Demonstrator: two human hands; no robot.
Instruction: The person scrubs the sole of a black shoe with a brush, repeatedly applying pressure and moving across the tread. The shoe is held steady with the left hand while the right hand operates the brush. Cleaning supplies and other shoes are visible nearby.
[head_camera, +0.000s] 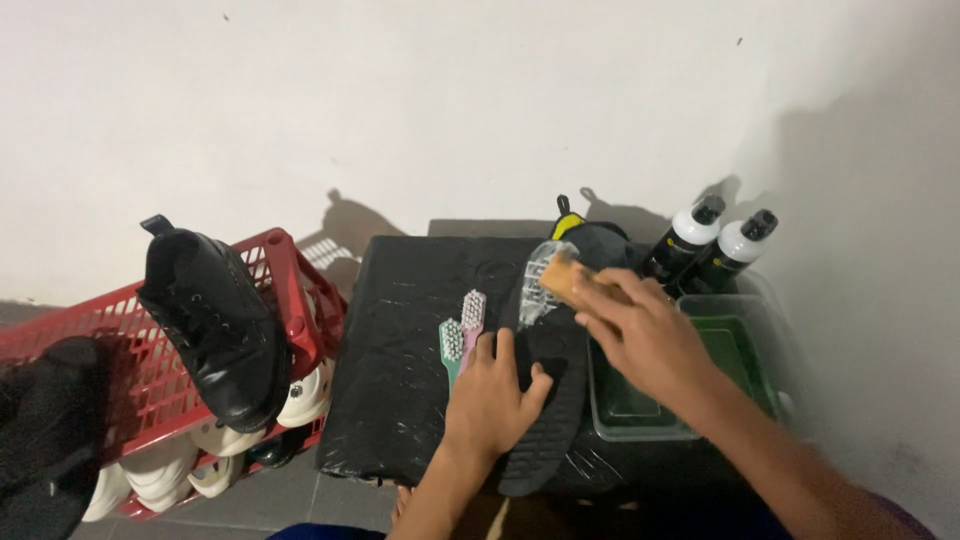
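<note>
A black shoe (560, 330) lies sole up on a black wrapped surface (410, 330). My left hand (492, 398) presses flat on the shoe's sole near the heel. Over the toe end, my right hand (640, 335) grips a wooden brush (562, 275) with pale bristles, which touches the shoe. Two toothbrushes, one green (452, 345) and one pink (472, 315), lie just left of the shoe.
A red plastic basket (150, 370) at the left holds a black boot (215, 325) and light-soled shoes. Two black bottles with white bands (710, 250) stand against the wall. A clear tub with a green inside (740, 350) sits at the right.
</note>
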